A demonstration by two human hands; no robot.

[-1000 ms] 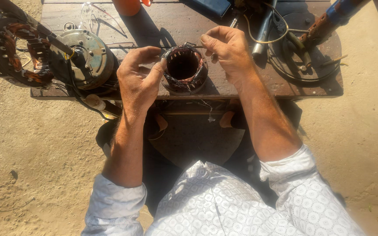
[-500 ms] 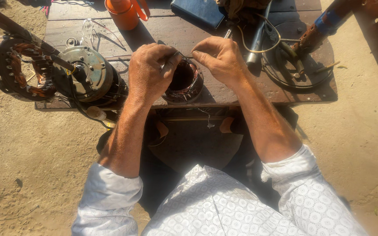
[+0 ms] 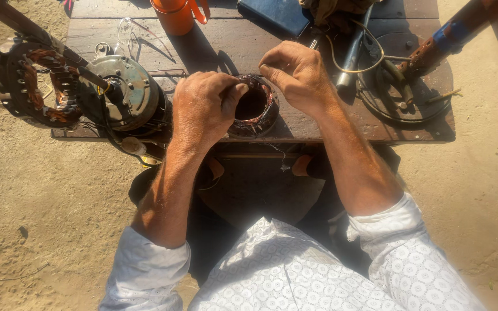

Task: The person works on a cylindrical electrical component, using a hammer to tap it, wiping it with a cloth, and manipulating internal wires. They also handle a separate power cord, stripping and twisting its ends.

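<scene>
A low wooden table (image 3: 341, 124) stands on sandy ground and carries the work. At its left end sits a round grey motor housing (image 3: 123, 92), with a copper-wound stator ring (image 3: 33, 86) just beyond it over the table's edge. An orange cup (image 3: 174, 14) stands at the far edge. Near the front edge, between both hands, rests a small wound stator (image 3: 256, 106), its hollow centre facing up. The left hand (image 3: 203, 109) has its grip clamped on the stator's left rim, thumb on top. The right hand (image 3: 298, 78) sits over the far right rim, its grip pinched together at the winding; whether it holds a wire I cannot tell.
</scene>
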